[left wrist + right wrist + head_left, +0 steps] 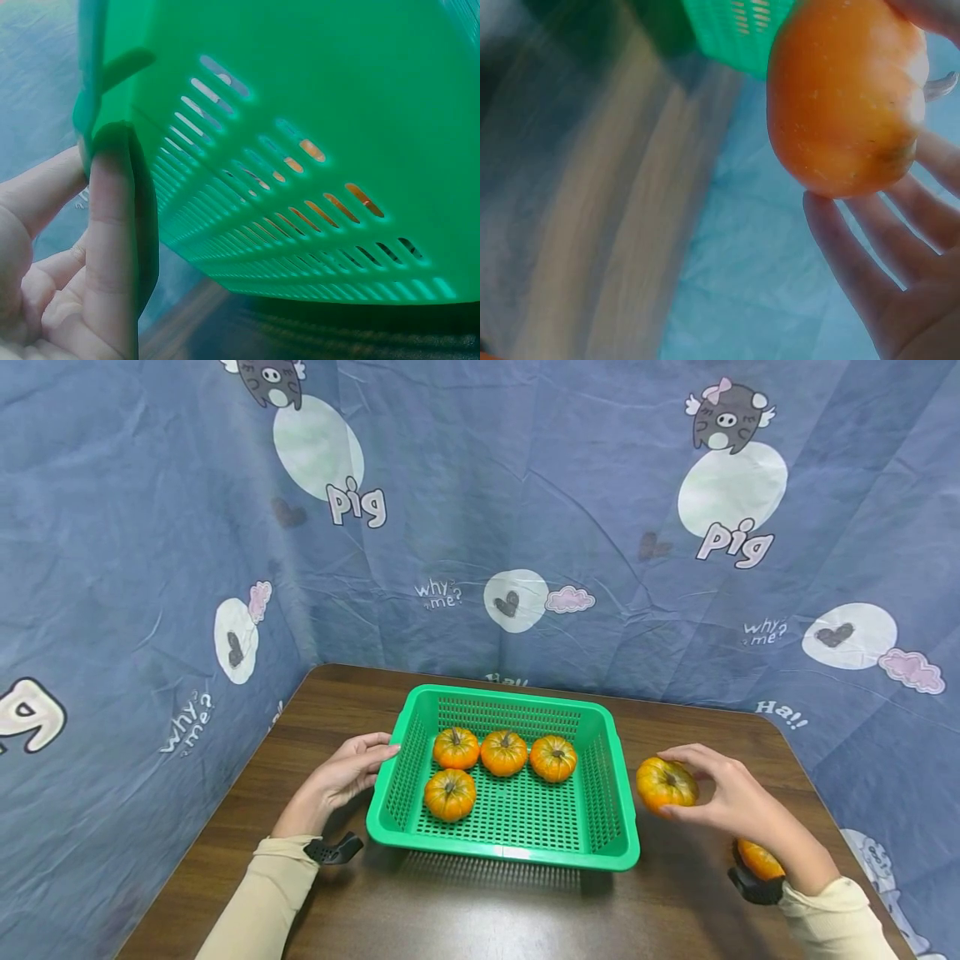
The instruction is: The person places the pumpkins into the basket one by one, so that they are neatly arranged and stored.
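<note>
My right hand (712,789) holds a small orange pumpkin (666,783) just outside the right end of a green plastic basket (517,853). In the right wrist view, this pumpkin (840,105) sits between the thumb and the spread fingers, its stem facing away to the right. On the left, my left hand (348,772) grips the basket's rim. From the left wrist, fingers (109,225) show right at the rim of the slotted basket wall (315,97). Several pumpkins lie inside, three along the back and one pumpkin (450,795) at front left.
Another pumpkin (761,858) lies on the brown wooden table (510,918), partly hidden behind the right wrist. Blue printed cloth (420,635) hangs behind the table and on its left side. A black band (333,849) is on the left wrist.
</note>
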`<move>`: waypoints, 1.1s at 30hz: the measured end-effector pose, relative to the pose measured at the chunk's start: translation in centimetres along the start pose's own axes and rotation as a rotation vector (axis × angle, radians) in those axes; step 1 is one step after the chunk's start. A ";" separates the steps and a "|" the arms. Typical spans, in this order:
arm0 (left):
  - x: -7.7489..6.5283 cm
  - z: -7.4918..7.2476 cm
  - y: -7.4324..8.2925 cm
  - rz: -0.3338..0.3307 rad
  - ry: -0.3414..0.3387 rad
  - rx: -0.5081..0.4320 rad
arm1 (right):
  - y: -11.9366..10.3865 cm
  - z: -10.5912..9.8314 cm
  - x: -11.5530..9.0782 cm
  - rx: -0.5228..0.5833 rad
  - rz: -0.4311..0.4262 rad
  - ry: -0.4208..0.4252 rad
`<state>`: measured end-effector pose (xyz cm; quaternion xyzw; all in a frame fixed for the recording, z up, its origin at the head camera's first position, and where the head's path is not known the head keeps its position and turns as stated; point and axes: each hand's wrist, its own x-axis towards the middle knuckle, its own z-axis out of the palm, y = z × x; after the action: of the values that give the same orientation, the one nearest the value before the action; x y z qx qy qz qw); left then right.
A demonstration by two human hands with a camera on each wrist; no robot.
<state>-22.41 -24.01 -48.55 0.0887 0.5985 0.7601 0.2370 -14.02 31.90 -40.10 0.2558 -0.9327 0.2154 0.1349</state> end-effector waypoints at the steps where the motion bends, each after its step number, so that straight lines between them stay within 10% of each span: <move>1: 0.0 0.0 0.0 0.001 -0.001 0.000 | -0.1 0.0 0.2 0.000 -0.005 -0.003; 33: -0.2 0.3 0.3 -0.007 0.004 -0.003 | -3.8 1.5 5.0 0.116 -0.047 -0.146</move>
<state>-22.16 -23.93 -48.12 0.0847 0.5980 0.7604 0.2387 -16.34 26.17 -38.40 0.3002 -0.9197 0.2465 0.0564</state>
